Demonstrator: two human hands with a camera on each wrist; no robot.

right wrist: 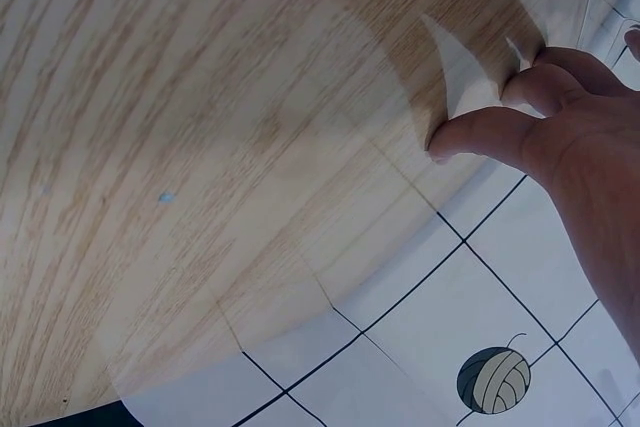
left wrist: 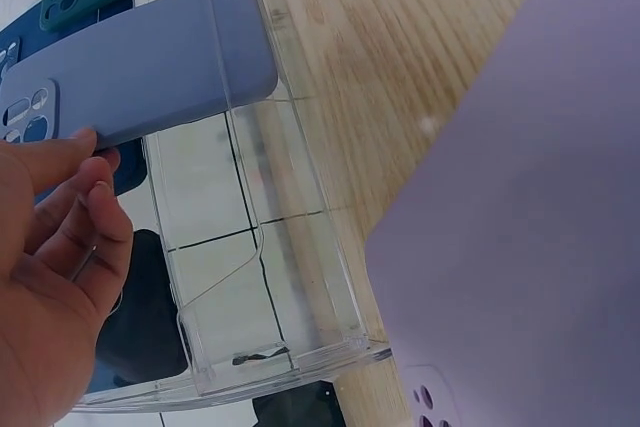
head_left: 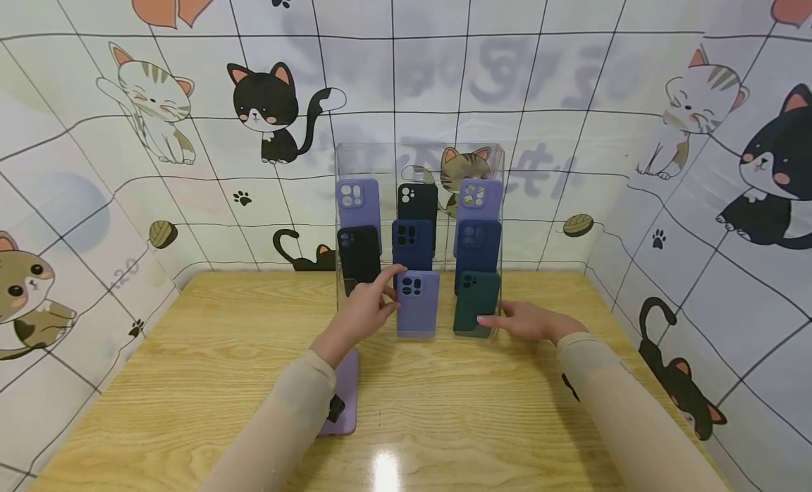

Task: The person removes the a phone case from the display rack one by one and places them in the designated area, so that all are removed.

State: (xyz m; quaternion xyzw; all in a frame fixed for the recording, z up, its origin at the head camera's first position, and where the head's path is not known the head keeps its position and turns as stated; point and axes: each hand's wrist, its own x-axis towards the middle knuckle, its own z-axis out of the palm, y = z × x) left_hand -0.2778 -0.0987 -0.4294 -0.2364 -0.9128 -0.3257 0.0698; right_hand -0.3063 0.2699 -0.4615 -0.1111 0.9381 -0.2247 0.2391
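A clear tiered display stand (head_left: 388,154) holds several phone cases in three columns. My left hand (head_left: 363,310) pinches the upper left edge of a lavender phone case (head_left: 419,305) at the front of the middle column. In the left wrist view, that case (left wrist: 160,57) leans behind the clear front lip, and the left hand's (left wrist: 60,237) other fingers are curled beside it. My right hand (head_left: 529,321) grips the stand's lower right side, its thumb in front of a dark green phone case (head_left: 476,303). The right wrist view shows that hand (right wrist: 570,117) with bent fingers.
Another lavender phone case (head_left: 347,386) lies on the wooden table (head_left: 209,379), partly under my left forearm. Behind the front row stand black (head_left: 359,256), navy (head_left: 478,245) and lavender cases (head_left: 358,204). A cat-patterned wall covering (head_left: 368,76) closes off the back and sides.
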